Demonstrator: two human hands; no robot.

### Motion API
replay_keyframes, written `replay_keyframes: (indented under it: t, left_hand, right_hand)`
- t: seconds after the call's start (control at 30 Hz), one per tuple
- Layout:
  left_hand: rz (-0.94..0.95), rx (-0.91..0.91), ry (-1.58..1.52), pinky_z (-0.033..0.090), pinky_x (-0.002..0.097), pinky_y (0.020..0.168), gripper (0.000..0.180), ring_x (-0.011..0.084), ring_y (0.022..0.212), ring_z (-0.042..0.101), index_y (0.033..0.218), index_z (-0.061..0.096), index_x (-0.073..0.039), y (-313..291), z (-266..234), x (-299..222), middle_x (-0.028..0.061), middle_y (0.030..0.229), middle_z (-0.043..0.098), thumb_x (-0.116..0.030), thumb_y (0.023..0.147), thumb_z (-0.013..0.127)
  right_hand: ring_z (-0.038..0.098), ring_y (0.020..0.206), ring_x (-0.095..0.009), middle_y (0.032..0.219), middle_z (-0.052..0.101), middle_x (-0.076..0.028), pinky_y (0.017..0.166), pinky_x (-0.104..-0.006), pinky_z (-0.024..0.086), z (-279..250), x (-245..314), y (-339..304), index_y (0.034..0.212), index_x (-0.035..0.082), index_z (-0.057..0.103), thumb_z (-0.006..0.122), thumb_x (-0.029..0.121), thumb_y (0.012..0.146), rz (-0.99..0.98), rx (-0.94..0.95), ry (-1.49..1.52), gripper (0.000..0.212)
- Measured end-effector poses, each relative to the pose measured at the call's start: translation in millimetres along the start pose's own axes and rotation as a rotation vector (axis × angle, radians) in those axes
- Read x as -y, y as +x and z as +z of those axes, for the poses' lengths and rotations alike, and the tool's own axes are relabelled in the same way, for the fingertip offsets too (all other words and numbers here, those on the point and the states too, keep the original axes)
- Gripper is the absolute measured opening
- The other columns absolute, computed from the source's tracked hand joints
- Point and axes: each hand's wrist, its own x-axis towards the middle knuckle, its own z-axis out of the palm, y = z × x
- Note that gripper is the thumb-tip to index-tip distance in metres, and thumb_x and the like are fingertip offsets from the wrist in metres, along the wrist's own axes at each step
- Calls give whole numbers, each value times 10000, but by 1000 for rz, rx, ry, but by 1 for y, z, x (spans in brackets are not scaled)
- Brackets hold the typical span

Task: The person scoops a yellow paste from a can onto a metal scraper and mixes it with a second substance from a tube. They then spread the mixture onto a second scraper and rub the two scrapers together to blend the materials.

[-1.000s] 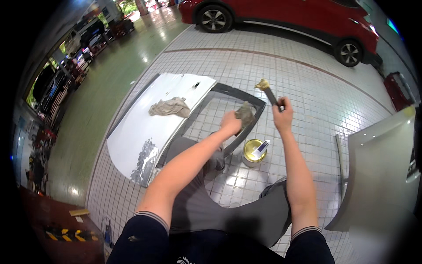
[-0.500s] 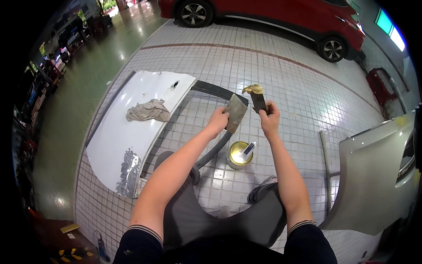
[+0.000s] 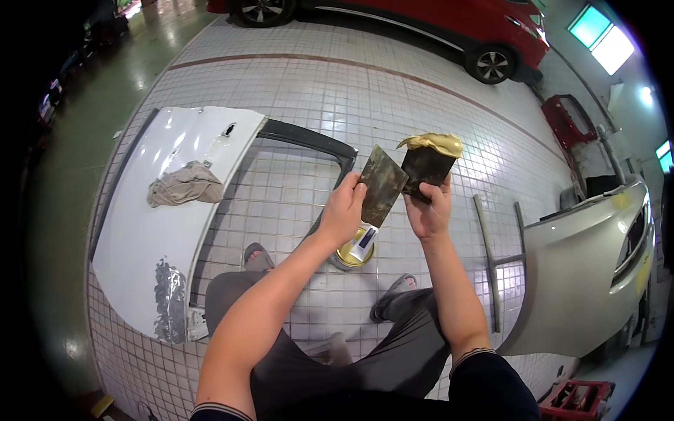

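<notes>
My left hand (image 3: pixel 342 210) is closed on the edge of a flat, stained rectangular plate (image 3: pixel 381 186), held tilted. In my right hand (image 3: pixel 430 210) is a dark, flat putty spreader (image 3: pixel 430 168), gripped between thumb and fingers. A thick lump of yellowish putty (image 3: pixel 441 144) covers its top edge. The lower part of the spreader is beside the plate's right corner; I cannot tell whether they touch. Below the plate stands a round tin (image 3: pixel 344 261) with a gold lid, and a white and dark tube (image 3: pixel 363 242) rests on it.
A white car door (image 3: pixel 126 238) lies at left with a crumpled rag (image 3: pixel 186 186) and a grey rough patch (image 3: pixel 170 298) on it. Its black window frame (image 3: pixel 309 133) reaches toward my hands. A silver body panel (image 3: pixel 572 266) and a metal stand (image 3: pixel 489 266) are at right. A red car (image 3: pixel 421 31) is parked beyond.
The spreader has turned from edge-on to show its broad face and the putty along its edge. The plate is turned too. The whole view has shifted, with the door further left.
</notes>
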Motion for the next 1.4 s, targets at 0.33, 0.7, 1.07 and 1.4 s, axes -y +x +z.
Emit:
replay_keyframes:
  t: [0.33,0.7,1.07,1.4]
  left_hand:
    - [138,7,46,470,471,659,223,437,763,634,1127,565,-40,13,-15,-14,209,782,623,-228,1052,471]
    - [246,3,18,469,423,617,175,405,697,624,1086,572,-23,16,-27,-13,197,760,602,-170,1044,487]
    - [380,-71,70,456,421,548,154,374,606,624,1074,593,-33,10,-27,-33,175,722,609,-146,1026,500]
    - [343,-59,191,461,425,542,123,400,607,622,1014,607,-46,8,-8,-21,174,685,609,-147,1003,537]
  right_hand:
    - [638,1180,-282,1223,689,-127,1098,-464,446,-8,-10,-13,1175,27,671,543,-99,819,165,102,-122,398]
    - [589,1040,-159,1210,632,-137,834,-264,463,-11,-6,10,1138,-96,673,498,-145,803,-190,268,-858,381]
    - [666,1044,-236,1143,686,-116,970,-418,530,-4,-12,2,1179,-27,657,483,-96,821,288,-100,-239,404]
    - [645,1155,-281,1202,688,-156,1072,-445,471,-5,14,-16,1198,-34,653,492,-99,820,253,104,-20,416]
